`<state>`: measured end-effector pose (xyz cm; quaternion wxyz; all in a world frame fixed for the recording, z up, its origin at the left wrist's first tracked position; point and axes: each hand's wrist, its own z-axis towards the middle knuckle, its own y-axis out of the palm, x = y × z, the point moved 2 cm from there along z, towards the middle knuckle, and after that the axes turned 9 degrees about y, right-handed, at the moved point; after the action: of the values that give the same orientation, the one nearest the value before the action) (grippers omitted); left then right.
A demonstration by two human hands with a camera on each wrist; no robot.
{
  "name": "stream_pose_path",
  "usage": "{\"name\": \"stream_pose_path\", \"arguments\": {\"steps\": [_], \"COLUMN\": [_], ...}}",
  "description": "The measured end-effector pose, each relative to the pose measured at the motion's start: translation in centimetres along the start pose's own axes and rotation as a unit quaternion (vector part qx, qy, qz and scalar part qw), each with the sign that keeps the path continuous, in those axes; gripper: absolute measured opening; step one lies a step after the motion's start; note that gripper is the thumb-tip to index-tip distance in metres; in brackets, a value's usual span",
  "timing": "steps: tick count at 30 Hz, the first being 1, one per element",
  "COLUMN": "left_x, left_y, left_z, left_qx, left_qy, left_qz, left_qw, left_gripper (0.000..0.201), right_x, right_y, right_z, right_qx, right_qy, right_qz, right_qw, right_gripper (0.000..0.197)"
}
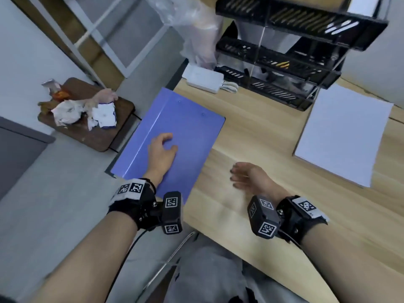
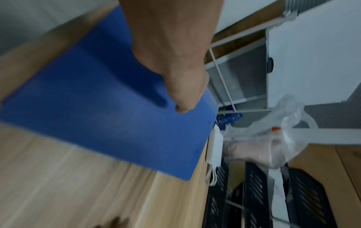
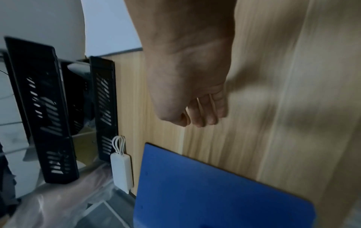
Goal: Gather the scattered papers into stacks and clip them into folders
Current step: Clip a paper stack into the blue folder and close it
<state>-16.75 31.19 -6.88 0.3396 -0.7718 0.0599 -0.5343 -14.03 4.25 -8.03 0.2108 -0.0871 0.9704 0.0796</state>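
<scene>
A closed blue folder (image 1: 185,125) (image 2: 93,117) (image 3: 205,192) lies on the left end of the wooden desk (image 1: 262,138), with its left side hanging past the desk's edge. My left hand (image 1: 169,142) (image 2: 175,69) is over the folder's middle, fingers loosely bent and the tips touching its cover. Just right of the folder, my right hand (image 1: 240,174) (image 3: 195,108) hovers over bare desk, fingers relaxed and holding nothing. A neat stack of white papers (image 1: 343,136) lies at the desk's right, apart from both hands.
Black stacked letter trays (image 1: 284,68) stand at the back of the desk, with a white adapter with looped cables (image 1: 204,78) and a clear plastic bag (image 1: 196,29) beside them. On the floor to the left stands a wooden stool with crumpled rubbish (image 1: 87,114).
</scene>
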Motion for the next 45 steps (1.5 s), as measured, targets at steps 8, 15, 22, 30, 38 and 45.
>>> {"name": "stream_pose_path", "arguments": {"steps": [8,15,22,30,38,45], "left_x": [-5.2,-6.0,-3.6,1.4,6.6,10.9], "left_y": [-4.9,-4.9,-1.9,4.8,13.7,20.6], "left_z": [1.2,-0.3,-2.7,-7.9,-13.3,-15.9], "left_qx": [0.03,-0.02,-0.079,-0.249,-0.439,-0.527], "left_qy": [-0.079,-0.15,-0.198,-0.147,-0.093,-0.064], "left_qz": [0.134,0.107,-0.067,-0.096,-0.111,-0.023], "left_qw": [0.987,0.983,0.975,0.952,0.887,0.847], "left_gripper": [0.083,0.072,0.047,0.029,0.04,0.051], "right_x": [-0.3,-1.2,0.7,4.3,9.8,14.0], "right_y": [6.1,5.9,2.6,-6.4,-18.7,-25.3], "right_z": [2.4,2.2,-0.2,-3.8,-9.9,-12.5], "right_qx": [-0.006,0.004,0.002,0.079,0.144,0.205], "right_qy": [0.032,0.045,0.037,-0.01,-0.006,-0.014], "right_qz": [-0.01,-0.017,-0.061,-0.034,0.088,0.191], "right_qw": [0.999,0.999,0.997,0.996,0.986,0.96], "right_gripper": [0.016,0.021,0.023,0.025,0.017,0.02]}}
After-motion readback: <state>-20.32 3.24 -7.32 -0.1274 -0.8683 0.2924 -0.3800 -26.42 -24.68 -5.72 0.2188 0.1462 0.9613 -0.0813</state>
